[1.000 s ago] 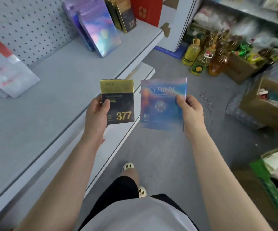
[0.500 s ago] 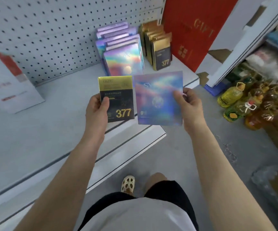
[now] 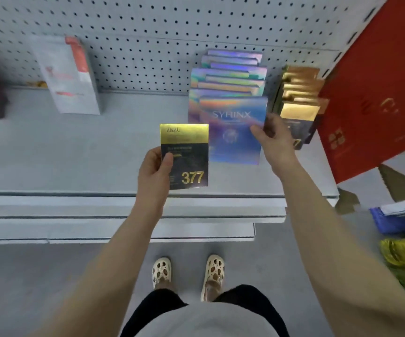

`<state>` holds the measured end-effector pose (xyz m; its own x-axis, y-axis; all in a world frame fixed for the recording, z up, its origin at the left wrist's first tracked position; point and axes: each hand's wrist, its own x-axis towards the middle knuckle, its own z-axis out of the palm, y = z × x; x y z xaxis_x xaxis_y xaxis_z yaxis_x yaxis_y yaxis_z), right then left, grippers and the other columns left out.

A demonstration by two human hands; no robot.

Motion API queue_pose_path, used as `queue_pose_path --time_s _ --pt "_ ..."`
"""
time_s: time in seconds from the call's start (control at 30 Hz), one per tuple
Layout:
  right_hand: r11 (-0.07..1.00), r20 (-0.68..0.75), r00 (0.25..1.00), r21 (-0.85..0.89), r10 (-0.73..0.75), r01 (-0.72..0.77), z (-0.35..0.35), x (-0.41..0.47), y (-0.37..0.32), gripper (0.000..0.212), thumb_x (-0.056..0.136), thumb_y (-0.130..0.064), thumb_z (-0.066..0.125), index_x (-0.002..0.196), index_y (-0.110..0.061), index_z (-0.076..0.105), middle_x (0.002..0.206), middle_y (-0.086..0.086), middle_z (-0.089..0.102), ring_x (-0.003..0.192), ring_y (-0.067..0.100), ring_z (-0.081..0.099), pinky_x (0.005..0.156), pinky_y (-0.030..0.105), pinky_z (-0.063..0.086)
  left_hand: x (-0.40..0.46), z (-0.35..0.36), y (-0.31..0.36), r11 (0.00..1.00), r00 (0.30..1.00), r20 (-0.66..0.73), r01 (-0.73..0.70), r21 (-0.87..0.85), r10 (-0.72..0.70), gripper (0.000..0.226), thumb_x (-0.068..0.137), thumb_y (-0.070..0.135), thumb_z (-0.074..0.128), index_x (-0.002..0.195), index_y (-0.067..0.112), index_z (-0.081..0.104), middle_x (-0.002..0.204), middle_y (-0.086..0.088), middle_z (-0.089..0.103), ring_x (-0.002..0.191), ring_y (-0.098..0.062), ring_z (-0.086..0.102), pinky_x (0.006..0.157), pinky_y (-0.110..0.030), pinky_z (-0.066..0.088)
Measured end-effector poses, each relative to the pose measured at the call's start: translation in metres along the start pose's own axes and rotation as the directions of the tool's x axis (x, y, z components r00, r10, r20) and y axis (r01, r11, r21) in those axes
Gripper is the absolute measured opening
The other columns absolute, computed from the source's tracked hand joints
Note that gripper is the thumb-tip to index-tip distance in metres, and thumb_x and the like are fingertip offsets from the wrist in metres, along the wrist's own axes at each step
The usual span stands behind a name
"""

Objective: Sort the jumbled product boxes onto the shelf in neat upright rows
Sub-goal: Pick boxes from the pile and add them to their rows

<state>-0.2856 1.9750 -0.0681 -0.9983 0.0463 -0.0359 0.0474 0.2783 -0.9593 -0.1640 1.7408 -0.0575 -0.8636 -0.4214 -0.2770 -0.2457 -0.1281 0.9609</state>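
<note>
Over shelf (image 3: 75, 152): left hand (image 3: 155, 171) grips black-gold box (image 3: 187, 156); right hand (image 3: 273, 139) pinches holographic box (image 3: 233, 132) before holographic row (image 3: 230, 76), gold row (image 3: 298, 93) beside.

View has swung from the floor and side aisle to face the shelf (image 3: 75, 154) squarely. Right hand (image 3: 273, 139) has carried the iridescent SYRINX box (image 3: 233, 132) forward over the shelf, now at the front of the iridescent row (image 3: 230, 76), just left of the gold-and-black row (image 3: 298, 93). Left hand (image 3: 155, 173) with the black-and-gold 377 box (image 3: 187, 156) has moved from over the floor to above the shelf's front edge, trailing the right.
</note>
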Motion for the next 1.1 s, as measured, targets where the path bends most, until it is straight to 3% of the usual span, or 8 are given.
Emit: queue_pose_path --time_s 0.13,0.23,0.37,0.47,0.57,0.7,0.87,1.1 --pt "0.926 0.008 0.995 -0.364 -0.103 0.099 0.0 0.027 0.01 0.027 0.092 -0.026 0.067 0.111 -0.007 0.062 0.104 0.015 0.065 0.098 0.033 0.061 0.079 0.038 0.046 -0.007 0.014 -0.003 1.0 1.0 -0.026 -0.014 -0.008 0.014 0.014 0.1 0.015 0.05 0.11 0.016 0.06 0.108 -0.007 0.069 0.101 -0.026 0.066 0.096 -0.05 0.052" --pt "0.888 0.008 0.993 -0.446 -0.118 0.109 0.004 0.029 0.016 0.028 0.09 -0.032 0.068 0.103 -0.008 0.061 0.096 0.013 0.065 0.092 0.032 0.061 0.072 0.034 0.042 -0.008 0.024 -0.006 0.999 0.999 -0.038 -0.031 -0.012 0.03 0.014 0.099 0.014 0.052 0.109 0.016 0.061 0.102 -0.002 0.07 0.095 -0.021 0.067 0.095 -0.05 0.052" --pt "0.908 -0.057 0.995 -0.417 -0.078 0.047 0.0 0.02 0.01 0.044 0.086 -0.038 0.073 0.116 -0.013 0.053 0.105 0.005 0.065 0.095 0.023 0.062 0.08 0.036 0.051 -0.008 0.034 -0.011 0.999 0.999 0.006 -0.04 0.008 0.04 0.012 0.097 0.017 0.053 0.105 0.022 0.062 0.101 -0.001 0.071 0.095 -0.021 0.067 0.094 -0.053 0.052" --pt "0.923 -0.133 0.973 -0.363 -0.187 0.128 -0.013 0.012 -0.008 0.033 0.088 -0.036 0.071 0.111 -0.02 0.054 0.099 -0.003 0.062 0.089 0.011 0.06 0.08 0.035 0.053 -0.006 0.045 -0.015 0.998 0.997 0.056 -0.047 0.031 0.045 0.012 0.097 0.021 0.054 0.104 0.026 0.061 0.099 0.002 0.072 0.094 -0.021 0.068 0.093 -0.053 0.053" --pt "0.977 0.105 0.983 -0.137 -0.149 0.163 -0.029 0.0 -0.025 0.027 0.09 -0.041 0.068 0.111 -0.028 0.057 0.096 -0.005 0.068 0.091 0.007 0.063 0.078 0.033 0.053 -0.006 0.063 -0.017 0.998 0.992 0.118 -0.057 0.033 0.053 0.012 0.099 0.02 0.053 0.104 0.026 0.061 0.099 0.002 0.072 0.094 -0.021 0.069 0.092 -0.052 0.053" --pt "0.989 0.371 0.928 -0.119 -0.039 0.089 -0.053 -0.009 -0.022 0.03 0.087 -0.029 0.074 0.112 -0.033 0.058 0.102 -0.002 0.07 0.091 0.009 0.065 0.068 0.02 0.053 -0.01 0.097 -0.018 0.996 0.971 0.231 -0.079 0.046 0.066 0.014 0.1 0.019 0.051 0.11 0.022 0.061 0.104 0.0 0.071 0.099 -0.022 0.068 0.094 -0.051 0.052" --pt "0.998 0.273 0.962 -0.057 -0.018 0.035 -0.107 -0.002 -0.002 0.018 0.091 -0.016 0.07 0.106 -0.024 0.063 0.102 -0.004 0.07 0.092 0.01 0.064 0.068 0.017 0.052 -0.013 0.139 -0.027 0.95 0.908 0.382 -0.257 0.179 0.173 0.037 0.098 0.012 0.053 0.135 0.017 0.052 0.127 0.001 0.063 0.117 -0.014 0.059 0.104 -0.043 0.046" --pt "0.957 0.151 0.989 -0.287 -0.004 0.048 -0.144 0.034 0.022 0.019 0.092 -0.022 0.068 0.107 -0.032 0.061 0.111 -0.01 0.065 0.104 0.008 0.059 0.074 0.019 0.044 -0.003 0.202 -0.041 0.876 0.825 0.563 -0.313 0.366 0.06 0.048 0.098 0.023 0.053 0.144 0.027 0.037 0.14 0.003 0.052 0.127 -0.016 0.049 0.109 -0.036 0.041"
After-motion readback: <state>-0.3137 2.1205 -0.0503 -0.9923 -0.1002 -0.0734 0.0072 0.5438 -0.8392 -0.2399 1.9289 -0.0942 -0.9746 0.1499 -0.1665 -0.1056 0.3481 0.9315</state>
